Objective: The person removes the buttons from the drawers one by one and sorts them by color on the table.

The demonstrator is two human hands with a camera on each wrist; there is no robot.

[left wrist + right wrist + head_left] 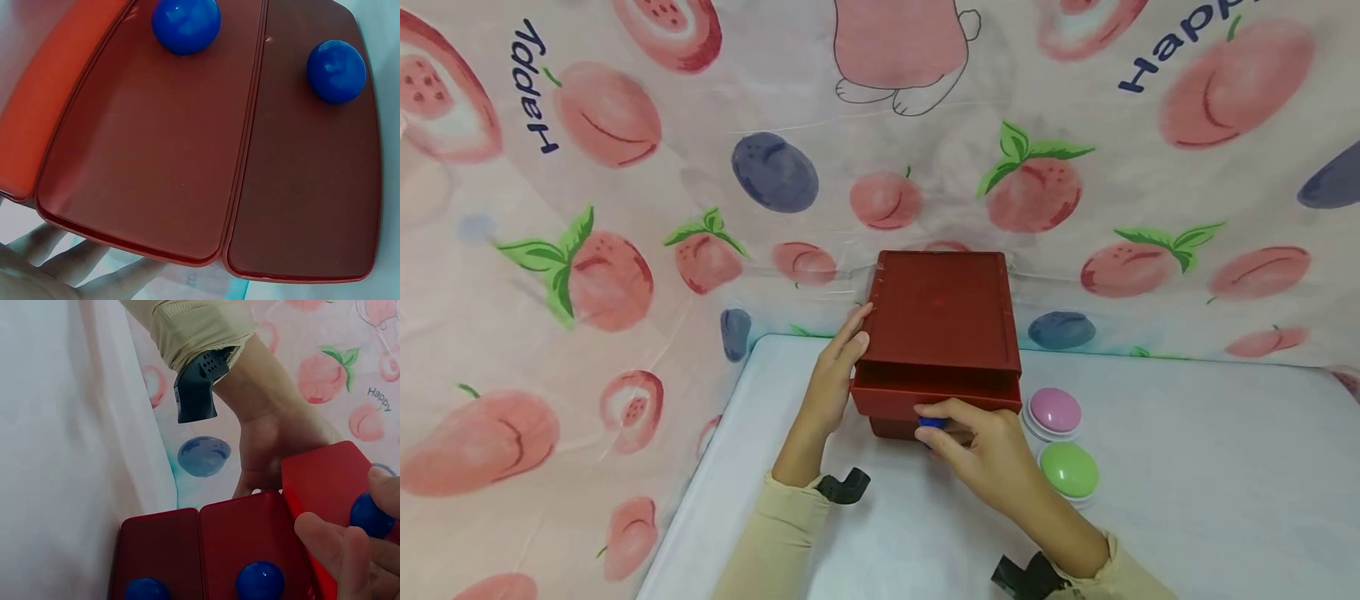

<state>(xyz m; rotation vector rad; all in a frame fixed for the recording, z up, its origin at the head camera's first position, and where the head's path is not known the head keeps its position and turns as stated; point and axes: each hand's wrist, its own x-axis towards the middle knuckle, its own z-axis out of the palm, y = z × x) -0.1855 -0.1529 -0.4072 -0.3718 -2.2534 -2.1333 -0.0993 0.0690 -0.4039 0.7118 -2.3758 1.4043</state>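
A dark red box of drawers [940, 308] stands at the back of the white table, its top drawer [887, 403] pulled partly out. My right hand [996, 454] pinches that drawer's blue knob [931, 422] between thumb and fingers. Against the box's left side rests my left hand [829, 383], fingers fairly straight. In the left wrist view, the middle drawer [150, 156] and bottom drawer [306, 169] are closed, each with a round blue knob. The right wrist view shows the top drawer [328, 475] jutting out beyond the other two. What the drawer holds is hidden.
Right of the box sit a pink dome button [1056, 410] and a green dome button [1070, 469], both on white bases. A fruit-printed sheet [880, 183] hangs behind the table and along its left side. Black wrist devices [844, 487] sit at both cuffs.
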